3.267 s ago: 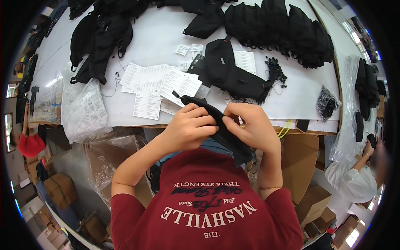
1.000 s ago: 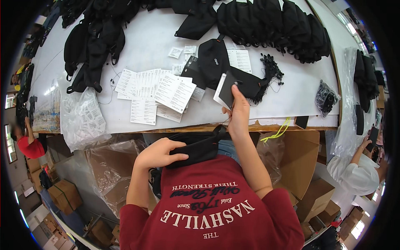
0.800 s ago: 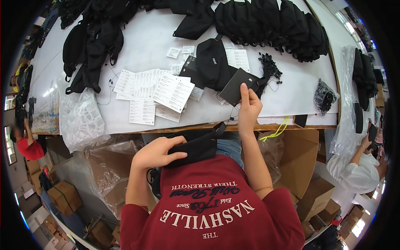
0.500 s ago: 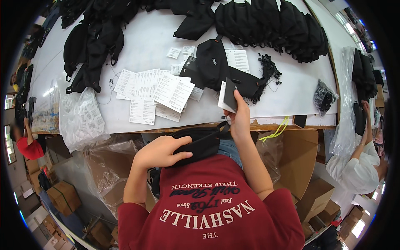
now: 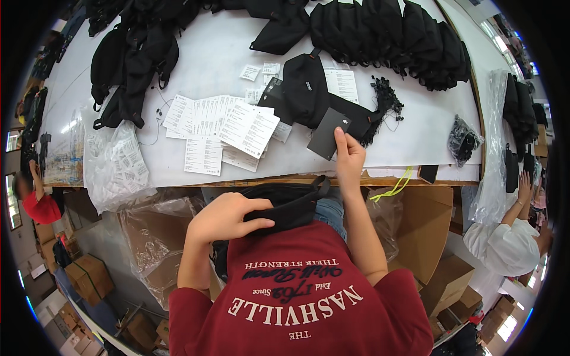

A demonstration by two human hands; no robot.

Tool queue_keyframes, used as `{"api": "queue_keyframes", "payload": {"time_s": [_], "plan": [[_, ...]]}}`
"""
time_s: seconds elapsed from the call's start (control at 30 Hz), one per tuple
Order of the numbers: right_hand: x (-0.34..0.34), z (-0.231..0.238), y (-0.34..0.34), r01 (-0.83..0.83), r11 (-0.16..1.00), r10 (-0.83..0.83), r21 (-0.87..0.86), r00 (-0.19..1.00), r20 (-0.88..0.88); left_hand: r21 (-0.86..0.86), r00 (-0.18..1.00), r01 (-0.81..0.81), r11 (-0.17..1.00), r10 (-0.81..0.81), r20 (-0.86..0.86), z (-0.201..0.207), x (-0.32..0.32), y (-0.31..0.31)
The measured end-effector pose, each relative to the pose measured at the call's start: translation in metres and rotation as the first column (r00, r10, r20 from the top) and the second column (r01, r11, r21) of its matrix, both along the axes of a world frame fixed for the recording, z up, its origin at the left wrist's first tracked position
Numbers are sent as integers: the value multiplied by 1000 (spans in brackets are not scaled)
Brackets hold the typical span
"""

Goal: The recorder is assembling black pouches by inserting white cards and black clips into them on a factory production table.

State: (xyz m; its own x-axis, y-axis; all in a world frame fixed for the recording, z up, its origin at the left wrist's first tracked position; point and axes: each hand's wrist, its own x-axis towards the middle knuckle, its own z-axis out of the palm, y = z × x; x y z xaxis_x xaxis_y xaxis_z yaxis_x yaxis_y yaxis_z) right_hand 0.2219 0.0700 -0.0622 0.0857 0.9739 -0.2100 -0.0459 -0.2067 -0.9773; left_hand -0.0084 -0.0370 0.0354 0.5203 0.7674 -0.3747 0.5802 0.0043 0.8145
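Note:
My left hand [image 5: 234, 216] grips a black fabric bag [image 5: 294, 207] at the near table edge, in front of my body; its fingertips are partly hidden in the folds. A black card tag [image 5: 323, 137] is pinched by its edge between thumb and fingers of my right hand [image 5: 350, 157], raised over the table's near side. Just beyond the tag lies another black bag [image 5: 306, 89] with more black cards [image 5: 276, 98] beside it. White printed cards [image 5: 248, 127] are fanned out left of the tag.
Black bags [image 5: 386, 35] stand in a row at the far right, with more piled [image 5: 133, 65] at left. Black tag cords [image 5: 387, 98], a bagged bundle [image 5: 463, 139] and a clear bag of small packets [image 5: 122, 166] lie around. Cardboard boxes [image 5: 424, 222] stand below; a co-worker's white sleeve [image 5: 499, 246] shows at right.
The card tag in my right hand has turned, so its black face now shows instead of a pale side. My left hand keeps its hold on the bag.

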Motion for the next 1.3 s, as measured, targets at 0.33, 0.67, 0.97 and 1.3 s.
{"api": "queue_keyframes", "payload": {"time_s": [0.33,0.67,0.97,1.3], "plan": [[27,78,5,-431,875,314,220,851,421,373,984,-143,917,173,-50,0,21,10],[37,81,-23,-925,341,629,-169,91,772,598,996,9,802,-59,63,-13,49,22],[57,64,-39,-869,477,740,-129,318,593,506,971,-1,862,121,-206,-28,47,76],[61,68,-47,-887,459,588,42,339,734,675,757,389,627,201,-622,-78,37,116]]}}
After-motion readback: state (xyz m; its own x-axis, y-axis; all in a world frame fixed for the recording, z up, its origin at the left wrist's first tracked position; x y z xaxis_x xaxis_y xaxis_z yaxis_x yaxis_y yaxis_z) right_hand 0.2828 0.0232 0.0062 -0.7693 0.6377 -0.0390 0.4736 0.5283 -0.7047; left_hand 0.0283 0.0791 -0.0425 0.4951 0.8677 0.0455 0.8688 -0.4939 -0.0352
